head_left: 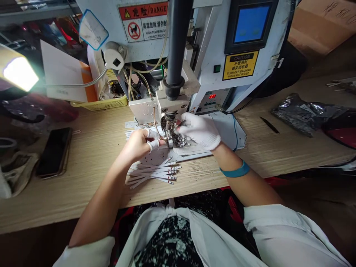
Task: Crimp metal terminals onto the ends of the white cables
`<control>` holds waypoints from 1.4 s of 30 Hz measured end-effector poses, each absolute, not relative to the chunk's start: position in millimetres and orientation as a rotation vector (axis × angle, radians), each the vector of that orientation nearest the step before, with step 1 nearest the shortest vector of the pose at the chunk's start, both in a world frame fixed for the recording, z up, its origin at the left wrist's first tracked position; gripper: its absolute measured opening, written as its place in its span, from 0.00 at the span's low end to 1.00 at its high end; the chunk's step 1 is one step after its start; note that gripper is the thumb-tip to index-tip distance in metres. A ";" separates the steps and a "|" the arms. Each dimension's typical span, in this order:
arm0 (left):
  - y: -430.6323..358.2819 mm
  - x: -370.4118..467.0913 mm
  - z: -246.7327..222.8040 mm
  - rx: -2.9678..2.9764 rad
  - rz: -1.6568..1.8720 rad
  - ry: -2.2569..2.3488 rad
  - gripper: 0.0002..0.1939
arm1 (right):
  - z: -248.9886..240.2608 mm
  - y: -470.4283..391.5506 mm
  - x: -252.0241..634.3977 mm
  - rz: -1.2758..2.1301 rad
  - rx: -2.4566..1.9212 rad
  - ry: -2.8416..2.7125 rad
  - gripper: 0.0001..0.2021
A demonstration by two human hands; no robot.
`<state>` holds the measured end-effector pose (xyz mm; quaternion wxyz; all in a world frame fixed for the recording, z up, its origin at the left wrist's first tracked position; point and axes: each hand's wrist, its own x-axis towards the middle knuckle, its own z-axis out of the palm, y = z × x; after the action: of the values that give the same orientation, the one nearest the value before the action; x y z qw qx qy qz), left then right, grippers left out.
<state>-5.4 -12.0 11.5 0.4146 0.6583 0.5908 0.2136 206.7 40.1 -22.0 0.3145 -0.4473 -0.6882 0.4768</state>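
My left hand, with white cots on the thumb and a finger, is closed in a pinch at the left of the machine's small metal roller. What the pinch holds is too small to make out. My right hand, in a white glove with bare fingertips, is curled shut just right of the machine head. Its fingertips are partly hidden, and I cannot make out what they grip. Small metallic pieces lie in a heap below it. White flat strips with small end pieces lie piled in front of the roller.
The white machine bears danger labels and a blue screen. A lit lamp shines at left. On the wooden table are a phone, a yellow basket, a plastic bag and a dark pointed tool.
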 end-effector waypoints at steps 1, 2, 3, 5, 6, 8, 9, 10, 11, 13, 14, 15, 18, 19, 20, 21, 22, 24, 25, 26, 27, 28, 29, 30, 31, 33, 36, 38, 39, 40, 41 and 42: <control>-14.3 -7.4 14.8 1.677 0.484 1.491 0.14 | -20.4 42.8 211.4 1.155 -1.250 -1.877 0.07; -16.7 -9.1 17.8 1.696 0.412 1.489 0.13 | -19.7 45.5 215.6 1.052 -1.302 -1.943 0.07; -19.0 -10.2 20.1 1.711 0.329 1.480 0.11 | -19.7 48.0 218.9 0.968 -1.327 -2.012 0.07; -22.3 -10.4 21.7 1.749 0.160 1.465 0.08 | -21.4 51.6 222.4 0.918 -1.305 -2.159 0.08; -23.1 -9.5 20.7 1.778 0.093 1.486 0.07 | -22.6 52.7 222.6 0.926 -1.277 -2.223 0.08; -22.6 -6.4 15.5 1.855 0.012 1.609 0.09 | -24.1 53.0 220.9 0.921 -1.249 -2.331 0.08; -21.5 -4.6 11.5 1.898 -0.007 1.687 0.09 | -24.2 52.6 219.4 0.900 -1.258 -2.376 0.07; -20.2 -2.7 7.1 1.938 -0.021 1.751 0.09 | -24.0 51.9 217.9 0.872 -1.275 -2.416 0.07; -18.8 -0.9 2.5 1.973 -0.034 1.788 0.09 | -23.5 51.2 216.6 0.840 -1.295 -2.454 0.06; -16.3 2.1 -5.4 2.020 -0.046 1.767 0.10 | -22.5 50.0 214.8 0.788 -1.319 -2.527 0.06; -15.5 3.0 -8.0 2.034 -0.035 1.734 0.10 | -22.3 49.7 214.4 0.771 -1.320 -2.556 0.06; -14.9 3.5 -9.4 2.048 -0.007 1.703 0.10 | -22.5 49.6 214.2 0.757 -1.320 -2.567 0.06; -14.0 2.0 -6.8 2.059 0.122 1.675 0.10 | -24.7 50.1 214.4 0.821 -1.295 -2.444 0.03; -13.8 0.8 -4.5 2.041 0.164 1.668 0.10 | -25.5 50.0 214.5 0.912 -1.291 -2.346 0.03; -13.6 -0.6 -2.1 2.011 0.198 1.653 0.09 | -26.0 49.6 214.6 1.044 -1.296 -2.229 0.02; -13.4 -2.0 0.1 1.977 0.227 1.636 0.09 | -26.2 49.0 214.7 1.201 -1.306 -2.100 0.03; -13.2 -3.4 1.7 1.943 0.251 1.615 0.10 | -25.9 48.0 214.8 1.360 -1.313 -1.968 0.03; -12.8 -5.6 2.8 1.900 0.287 1.590 0.12 | -24.6 45.7 215.1 1.611 -1.283 -1.746 0.06; -12.6 -6.3 2.3 1.885 0.302 1.585 0.13 | -23.7 44.6 215.2 1.682 -1.235 -1.676 0.07; -12.4 -6.9 1.4 1.871 0.316 1.580 0.14 | -22.9 43.5 215.3 1.720 -1.175 -1.629 0.09; -12.2 -7.4 0.2 1.859 0.333 1.572 0.15 | -22.4 42.7 215.1 1.741 -1.119 -1.598 0.11; -11.9 -7.8 -1.1 1.845 0.353 1.561 0.16 | -22.1 42.0 214.5 1.753 -1.077 -1.577 0.12; -11.6 -8.2 -2.3 1.829 0.377 1.547 0.17 | -22.1 41.4 213.6 1.763 -1.054 -1.557 0.13; -11.2 -8.6 -3.2 1.813 0.402 1.532 0.17 | -22.4 40.8 212.3 1.770 -1.049 -1.542 0.14; -10.8 -9.0 -3.8 1.800 0.427 1.517 0.17 | -23.0 40.1 210.7 1.779 -1.057 -1.532 0.15; -9.9 -9.8 -4.2 1.777 0.476 1.488 0.18 | -24.8 38.5 206.9 1.778 -1.074 -1.519 0.16; -8.9 -10.4 -4.0 1.721 0.512 1.465 0.19 | -27.3 35.2 201.0 1.767 -1.060 -1.487 0.16; -8.5 -10.1 -4.0 1.668 0.521 1.462 0.19 | -27.8 32.8 197.4 1.801 -1.047 -1.422 0.13; -8.3 -9.7 -4.1 1.645 0.532 1.459 0.18 | -27.5 31.7 195.7 1.836 -1.048 -1.378 0.11; -8.1 -9.2 -4.3 1.623 0.550 1.457 0.18 | -26.8 30.7 194.1 1.874 -1.054 -1.333 0.10; -7.8 -8.6 -4.6 1.605 0.571 1.454 0.17 | -25.8 29.8 192.6 1.909 -1.064 -1.294 0.09; -7.5 -8.0 -4.9 1.587 0.593 1.449 0.16 | -24.5 29.1 191.1 1.938 -1.076 -1.264 0.09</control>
<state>-8.0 -7.5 -4.9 0.4404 0.6391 0.5836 0.2386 191.1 29.1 -24.5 0.2903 -0.4035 -0.4740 0.7267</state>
